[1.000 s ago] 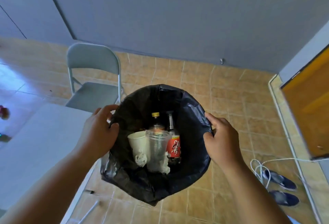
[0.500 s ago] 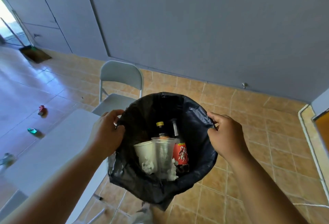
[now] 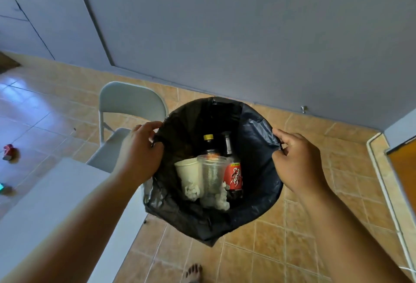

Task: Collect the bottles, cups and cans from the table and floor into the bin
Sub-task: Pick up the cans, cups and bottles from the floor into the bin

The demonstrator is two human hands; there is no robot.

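I hold a bin lined with a black bag (image 3: 254,138) in front of me, above the tiled floor. My left hand (image 3: 139,152) grips its left rim and my right hand (image 3: 297,161) grips its right rim. Inside stand a white paper cup (image 3: 188,170), a clear plastic cup (image 3: 212,173), a dark bottle with a yellow cap (image 3: 209,144) and a dark bottle with a red label (image 3: 233,177), with crumpled white tissue (image 3: 220,199) at the bottom. On the floor at far left lie a crushed red can (image 3: 8,151) and a green item (image 3: 2,187).
A white table (image 3: 56,204) sits at lower left, with a grey folding chair (image 3: 129,104) behind it. A grey wall runs across the back. An orange door (image 3: 405,170) stands at right. A bare foot (image 3: 192,272) shows at the bottom.
The view has swung left and up across the frames; the shoes and cable at right are gone from sight. Both hands kept their grip on the bin's rim.
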